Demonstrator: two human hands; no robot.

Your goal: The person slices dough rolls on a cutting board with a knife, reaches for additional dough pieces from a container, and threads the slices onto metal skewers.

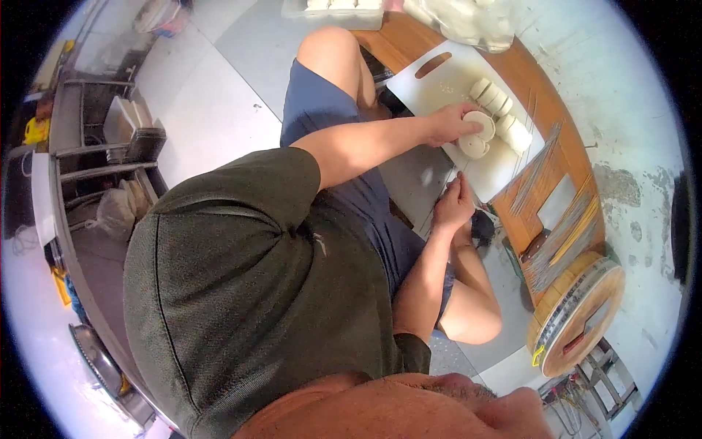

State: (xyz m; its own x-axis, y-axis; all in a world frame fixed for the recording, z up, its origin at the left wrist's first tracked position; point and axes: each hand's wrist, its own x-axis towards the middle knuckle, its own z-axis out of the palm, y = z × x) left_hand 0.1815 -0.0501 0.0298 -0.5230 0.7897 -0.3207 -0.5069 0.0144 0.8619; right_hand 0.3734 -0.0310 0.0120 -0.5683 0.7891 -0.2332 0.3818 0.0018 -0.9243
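Observation:
My left hand is closed on a round, cream-white slice, held with the fingers over the cutting board. A second round slice with a small dark spot overlaps it just below. Nearer my body, my right hand is pinched, with its fingertips pointing at the slices. A thin line by these fingers looks like a skewer; it is too fine to follow clearly. Thick white rounds lie in rows on the white cutting board, just beyond my left hand.
Metal skewers lie on the wooden table, with more skewers farther right. A round wooden drum-shaped object stands at the table's end. A plastic bag and a clear tub are at the top. A wall borders the table.

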